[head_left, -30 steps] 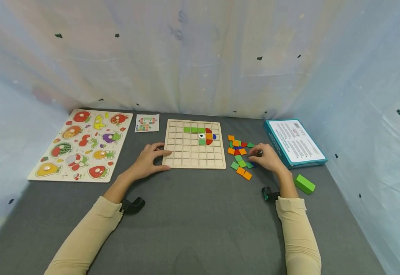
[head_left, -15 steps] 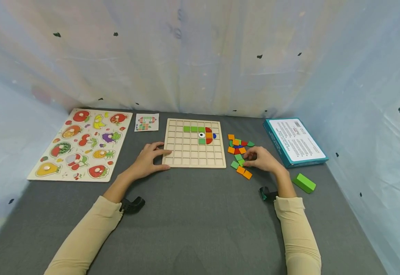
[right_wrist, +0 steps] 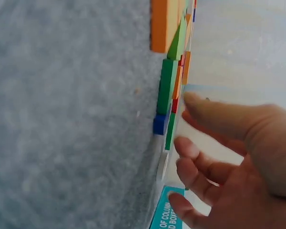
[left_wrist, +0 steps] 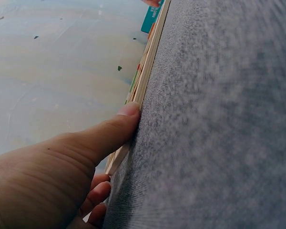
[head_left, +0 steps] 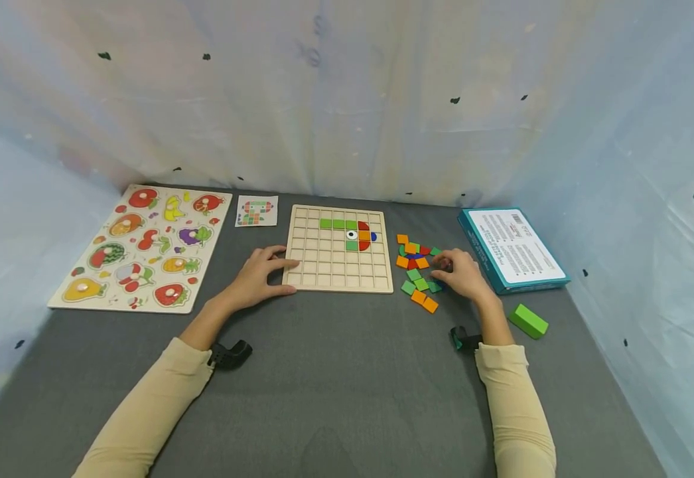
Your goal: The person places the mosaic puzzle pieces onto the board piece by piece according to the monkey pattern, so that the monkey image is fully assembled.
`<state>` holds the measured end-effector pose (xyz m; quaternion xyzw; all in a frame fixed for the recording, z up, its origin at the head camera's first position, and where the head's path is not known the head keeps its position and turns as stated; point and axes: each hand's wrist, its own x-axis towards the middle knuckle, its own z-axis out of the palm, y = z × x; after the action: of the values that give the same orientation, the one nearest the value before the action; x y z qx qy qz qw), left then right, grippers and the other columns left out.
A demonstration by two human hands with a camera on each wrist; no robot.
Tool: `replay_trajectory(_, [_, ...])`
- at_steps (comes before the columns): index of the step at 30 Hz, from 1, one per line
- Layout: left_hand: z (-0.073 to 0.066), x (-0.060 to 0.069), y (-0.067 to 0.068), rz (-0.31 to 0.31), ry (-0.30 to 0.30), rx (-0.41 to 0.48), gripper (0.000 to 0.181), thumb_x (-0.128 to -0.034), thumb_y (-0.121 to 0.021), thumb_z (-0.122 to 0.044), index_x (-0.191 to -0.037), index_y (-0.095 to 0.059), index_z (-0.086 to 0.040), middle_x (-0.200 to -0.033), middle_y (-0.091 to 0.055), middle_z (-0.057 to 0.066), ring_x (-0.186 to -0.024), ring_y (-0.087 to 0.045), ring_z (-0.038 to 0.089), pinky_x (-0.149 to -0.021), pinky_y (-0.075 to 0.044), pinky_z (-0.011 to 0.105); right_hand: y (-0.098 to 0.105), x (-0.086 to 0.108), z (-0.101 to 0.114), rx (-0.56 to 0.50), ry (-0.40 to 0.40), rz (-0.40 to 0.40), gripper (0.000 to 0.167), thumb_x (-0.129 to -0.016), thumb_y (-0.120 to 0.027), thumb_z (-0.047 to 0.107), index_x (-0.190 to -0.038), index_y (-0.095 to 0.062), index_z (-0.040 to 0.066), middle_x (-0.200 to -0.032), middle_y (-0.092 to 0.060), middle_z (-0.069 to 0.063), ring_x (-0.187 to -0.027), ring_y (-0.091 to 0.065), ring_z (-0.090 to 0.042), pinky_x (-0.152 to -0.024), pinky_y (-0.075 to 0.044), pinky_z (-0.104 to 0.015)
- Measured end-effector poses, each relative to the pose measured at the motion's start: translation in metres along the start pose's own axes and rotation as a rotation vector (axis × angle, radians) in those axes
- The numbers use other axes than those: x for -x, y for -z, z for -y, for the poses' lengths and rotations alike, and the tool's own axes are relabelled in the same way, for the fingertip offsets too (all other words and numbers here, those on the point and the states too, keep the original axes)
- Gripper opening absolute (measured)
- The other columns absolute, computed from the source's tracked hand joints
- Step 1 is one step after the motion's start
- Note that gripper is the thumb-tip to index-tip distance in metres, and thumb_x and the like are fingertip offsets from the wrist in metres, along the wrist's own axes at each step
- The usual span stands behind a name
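Observation:
A square wooden grid board (head_left: 317, 269) lies in the middle of the table, with green, red, orange and blue pieces and an eye tile (head_left: 351, 235) set in its upper right cells. My left hand (head_left: 256, 279) holds the board's near left corner. Its thumb (left_wrist: 129, 109) presses the front edge while the fingers bend round the side. To the right of the board is a loose heap of coloured tiles (head_left: 414, 263). My right hand (head_left: 463, 273) hovers at the heap's right side, fingers loosely bent and nothing visible between them. Nearest below it are a dark green tile (right_wrist: 168, 86) and a blue piece (right_wrist: 159, 124).
A fruit puzzle board (head_left: 164, 264) lies at the left. A small printed pattern card (head_left: 257, 211) sits between it and the grid board. On the right are a teal box (head_left: 514, 245) and a bright green block (head_left: 529, 321).
My right hand dipped left over the green tiles half a second ago, then drew back up and right, uncovering the dark green tile. My left hand stayed at the board's corner.

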<state>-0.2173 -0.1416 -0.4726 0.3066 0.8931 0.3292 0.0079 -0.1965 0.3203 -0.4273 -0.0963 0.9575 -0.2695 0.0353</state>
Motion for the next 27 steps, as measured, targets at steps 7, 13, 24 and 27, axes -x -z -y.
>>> replay_trajectory(7, [-0.001,0.0,0.0,-0.002,-0.008,0.0,0.062,-0.0846,-0.081,-0.037,-0.138,-0.062,-0.011,-0.152,-0.038,0.021,-0.129,-0.036,0.041,-0.101,-0.031,0.061,0.01,-0.003,-0.009,0.065,-0.028,-0.016,0.028,-0.093,-0.07,0.009,-0.119,-0.069,-0.003,-0.108,-0.054,-0.026,-0.098,-0.05,-0.039,-0.079,-0.035,-0.052])
replay_trajectory(13, [-0.001,0.0,0.001,-0.008,-0.007,-0.002,0.062,-0.0839,-0.081,-0.036,-0.138,-0.062,-0.011,-0.152,-0.038,0.021,-0.128,-0.036,0.041,-0.101,-0.031,0.061,0.012,-0.025,-0.008,0.059,-0.005,0.007,0.033,-0.095,-0.069,0.009,-0.124,-0.066,-0.006,-0.11,-0.051,-0.027,-0.097,-0.044,-0.039,-0.076,-0.033,-0.046])
replay_trajectory(24, [0.002,0.001,-0.001,-0.015,-0.019,0.0,0.061,-0.0844,-0.081,-0.036,-0.137,-0.062,-0.011,-0.152,-0.038,0.022,-0.128,-0.036,0.042,-0.101,-0.03,0.062,0.008,-0.063,0.01,0.196,-0.023,0.125,0.02,-0.091,-0.066,0.0,-0.111,-0.069,0.0,-0.079,-0.059,-0.01,-0.083,-0.05,-0.029,-0.085,-0.029,-0.052])
replay_trajectory(27, [0.002,0.001,-0.001,-0.018,-0.017,-0.003,0.061,-0.0844,-0.081,-0.036,-0.138,-0.062,-0.011,-0.152,-0.038,0.022,-0.129,-0.036,0.042,-0.102,-0.03,0.062,0.011,-0.067,0.015,0.166,-0.036,0.189,0.029,-0.09,-0.064,0.001,-0.119,-0.065,-0.001,-0.077,-0.056,-0.008,-0.077,-0.05,-0.027,-0.093,-0.027,-0.06])
